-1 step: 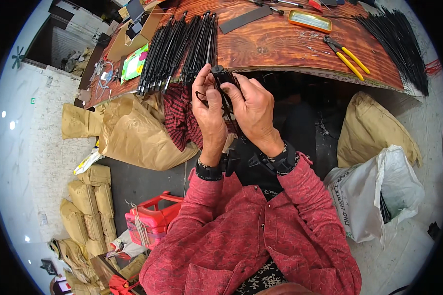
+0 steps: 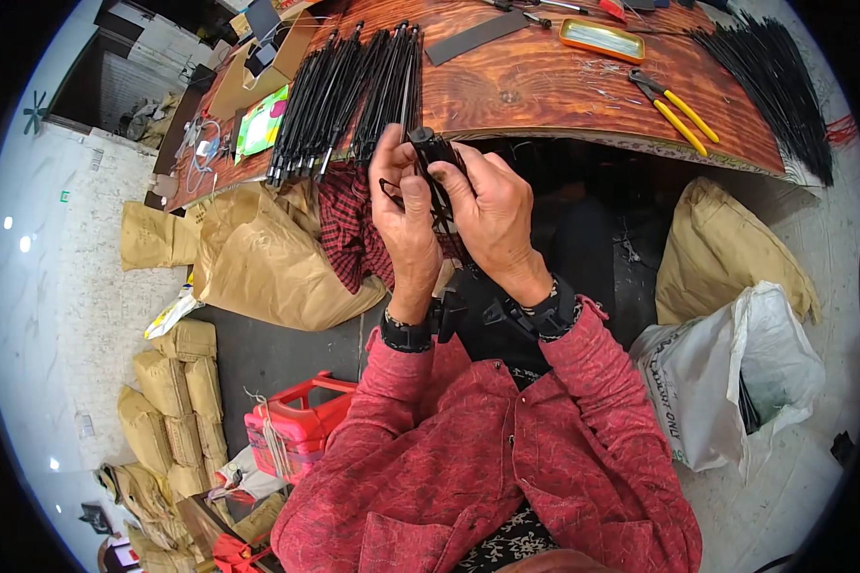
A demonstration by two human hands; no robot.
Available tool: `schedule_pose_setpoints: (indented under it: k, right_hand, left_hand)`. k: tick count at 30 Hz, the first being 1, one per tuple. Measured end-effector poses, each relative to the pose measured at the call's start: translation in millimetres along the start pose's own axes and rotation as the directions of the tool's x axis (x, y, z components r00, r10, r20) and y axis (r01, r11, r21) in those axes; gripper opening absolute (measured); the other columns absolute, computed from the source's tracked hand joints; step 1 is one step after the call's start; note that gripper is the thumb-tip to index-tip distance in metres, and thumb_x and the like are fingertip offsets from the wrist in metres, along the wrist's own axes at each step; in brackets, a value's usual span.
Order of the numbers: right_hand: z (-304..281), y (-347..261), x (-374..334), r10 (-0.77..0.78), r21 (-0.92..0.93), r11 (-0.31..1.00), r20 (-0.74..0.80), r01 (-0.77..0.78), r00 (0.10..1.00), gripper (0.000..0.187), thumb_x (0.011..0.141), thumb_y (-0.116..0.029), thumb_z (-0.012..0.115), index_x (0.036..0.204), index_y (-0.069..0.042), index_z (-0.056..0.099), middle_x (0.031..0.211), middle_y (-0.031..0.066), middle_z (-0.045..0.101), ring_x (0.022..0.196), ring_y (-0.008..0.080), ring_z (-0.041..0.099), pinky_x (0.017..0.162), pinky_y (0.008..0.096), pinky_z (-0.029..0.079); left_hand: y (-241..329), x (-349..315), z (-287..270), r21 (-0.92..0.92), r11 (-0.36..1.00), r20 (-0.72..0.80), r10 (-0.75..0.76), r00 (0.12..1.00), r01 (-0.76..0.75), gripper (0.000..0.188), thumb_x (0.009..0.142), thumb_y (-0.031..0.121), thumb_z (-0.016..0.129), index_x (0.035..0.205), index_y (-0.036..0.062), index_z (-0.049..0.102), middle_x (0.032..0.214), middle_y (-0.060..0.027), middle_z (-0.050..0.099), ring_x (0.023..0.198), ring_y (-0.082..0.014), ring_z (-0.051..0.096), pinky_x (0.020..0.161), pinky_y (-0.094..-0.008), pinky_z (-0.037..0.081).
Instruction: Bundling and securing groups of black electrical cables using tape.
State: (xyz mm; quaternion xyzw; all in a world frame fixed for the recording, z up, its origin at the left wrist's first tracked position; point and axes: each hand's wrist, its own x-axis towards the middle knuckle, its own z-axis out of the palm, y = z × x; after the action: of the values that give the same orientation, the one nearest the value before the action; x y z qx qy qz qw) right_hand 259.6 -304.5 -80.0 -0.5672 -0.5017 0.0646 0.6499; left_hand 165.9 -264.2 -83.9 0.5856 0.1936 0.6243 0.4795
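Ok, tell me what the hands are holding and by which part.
Both the left hand and right hand grip a small black assembly near its upper end; which exact part the fingers pinch cannot be told.

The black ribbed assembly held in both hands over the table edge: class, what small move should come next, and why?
Probably a small seating move: the right hand steadies the black ribbed assembly while the left hand eases the thin black wire loop into it. Both hands already have a grip on the piece, and the loop hangs loose at the left fingers. Where it attaches is hidden, so this is a guess.
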Motion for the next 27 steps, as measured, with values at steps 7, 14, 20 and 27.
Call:
schedule_pose_setpoints:
  k: [7,14,20,27]
  right_hand:
    - [-3,0,4,-0.048,-0.024,0.999,0.036,0.049,0.998,0.022,0.092,-0.015,0.07,0.11,-0.002,0.07,0.084,0.0142,0.069,0.075,0.0301,0.066,0.066,0.0367,0.052]
    - [-13,-3,8,-0.097,0.118,0.99,0.171,0.077,0.981,0.025,0.093,-0.015,0.069,0.111,0.002,0.068,0.094,0.0168,0.07,0.082,0.0303,0.067,0.071,0.0342,0.053]
    - [-13,4,7,-0.101,0.334,0.942,0.217,0.023,0.971,0.025,0.094,-0.013,0.067,0.113,0.004,0.067,0.1,0.0181,0.07,0.086,0.0307,0.068,0.074,0.0324,0.054]
    - [-9,1,8,-0.096,0.159,0.984,0.118,0.076,0.988,0.017,0.093,-0.009,0.066,0.103,0.004,0.066,0.094,0.0177,0.068,0.079,0.0329,0.068,0.067,0.0341,0.053]
  left_hand:
    - [18,8,4,0.168,0.98,-0.083,-0.091,0.992,0.104,0.037,0.099,0.012,0.064,0.134,-0.0008,0.057,0.112,-0.0019,0.063,0.096,-0.0073,0.055,0.085,-0.0217,0.046]
    - [17,14,-10,0.156,0.98,-0.053,-0.118,0.992,0.125,0.032,0.099,0.01,0.063,0.129,-0.0018,0.061,0.105,-0.0006,0.065,0.091,-0.0065,0.056,0.082,-0.0203,0.046]
    - [14,11,-13,0.12,0.988,-0.052,-0.092,0.994,0.098,0.028,0.101,0.008,0.058,0.127,-0.0025,0.061,0.105,-0.0022,0.065,0.092,-0.0068,0.056,0.083,-0.0206,0.046]
    - [9,11,-10,0.129,0.988,-0.036,-0.082,0.996,0.086,0.027,0.102,0.007,0.056,0.127,-0.0036,0.06,0.109,-0.0043,0.064,0.094,-0.0082,0.057,0.084,-0.0216,0.047]
